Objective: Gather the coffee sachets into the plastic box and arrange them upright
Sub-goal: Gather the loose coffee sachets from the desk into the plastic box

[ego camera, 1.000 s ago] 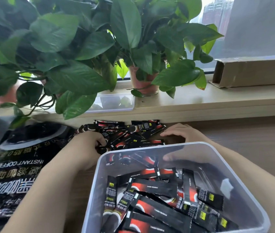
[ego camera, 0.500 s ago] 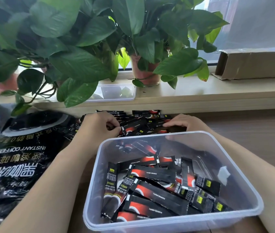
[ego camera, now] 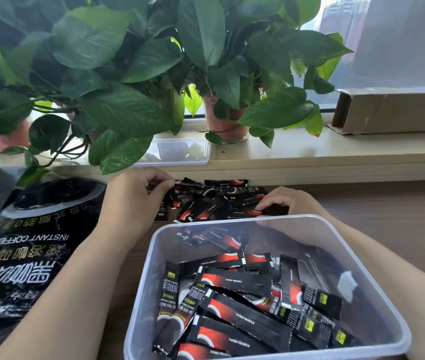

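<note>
A clear plastic box sits near me on the wooden table, with several black-and-red coffee sachets lying flat and jumbled inside. Beyond its far rim a loose pile of sachets lies against the windowsill. My left hand is at the pile's left end, its fingers curled and pinching a sachet by the end. My right hand rests on the pile's right end, fingers bent down onto the sachets, just behind the box rim.
A large black instant coffee bag lies crumpled to the left. Potted plants with big leaves overhang the sill, where a small clear tray and a cardboard box also rest. Bare table shows to the right.
My left hand moved up and left along the pile and now pinches a sachet's end. My right hand stayed on the pile's right end. The camera view shifted slightly.
</note>
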The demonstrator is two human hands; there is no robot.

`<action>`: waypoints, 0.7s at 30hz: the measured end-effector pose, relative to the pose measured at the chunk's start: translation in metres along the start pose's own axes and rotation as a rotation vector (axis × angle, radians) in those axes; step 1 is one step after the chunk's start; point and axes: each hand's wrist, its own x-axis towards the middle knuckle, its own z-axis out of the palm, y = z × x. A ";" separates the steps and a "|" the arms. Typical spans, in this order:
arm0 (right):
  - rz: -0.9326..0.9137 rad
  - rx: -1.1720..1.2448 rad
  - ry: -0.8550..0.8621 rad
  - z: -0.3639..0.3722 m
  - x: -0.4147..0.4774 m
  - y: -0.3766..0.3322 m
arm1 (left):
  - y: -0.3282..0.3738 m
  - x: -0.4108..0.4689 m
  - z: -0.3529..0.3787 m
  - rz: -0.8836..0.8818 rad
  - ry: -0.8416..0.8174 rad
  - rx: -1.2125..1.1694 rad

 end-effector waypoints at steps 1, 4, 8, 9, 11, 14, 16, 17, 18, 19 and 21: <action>-0.005 0.004 0.003 0.000 0.000 -0.001 | 0.000 0.000 -0.001 -0.002 0.010 -0.015; -0.007 0.022 0.029 0.000 -0.001 -0.002 | 0.003 0.000 -0.003 0.021 0.042 -0.062; -0.008 0.023 0.032 0.000 -0.001 0.002 | 0.007 0.000 -0.005 -0.010 0.087 -0.154; -0.003 0.023 0.039 0.001 -0.002 0.002 | 0.007 0.000 -0.006 -0.027 0.097 -0.216; 0.002 0.019 0.037 0.001 -0.003 0.002 | 0.010 0.002 -0.009 -0.067 0.143 -0.403; 0.000 0.041 0.014 -0.002 -0.005 -0.004 | 0.020 0.003 -0.020 -0.140 0.139 -0.859; 0.008 0.055 0.004 -0.003 -0.003 -0.004 | 0.026 0.000 -0.026 -0.126 -0.001 -1.031; 0.003 0.052 0.000 -0.004 -0.002 -0.004 | 0.029 -0.003 -0.027 -0.101 -0.091 -1.041; -0.002 0.052 -0.001 -0.004 -0.002 -0.004 | 0.033 -0.006 -0.028 -0.071 -0.175 -1.010; -0.003 0.058 0.004 -0.003 -0.002 -0.004 | 0.035 -0.009 -0.028 -0.024 -0.257 -0.945; -0.007 0.079 0.011 -0.004 -0.003 -0.004 | 0.038 -0.014 -0.028 0.061 -0.391 -0.782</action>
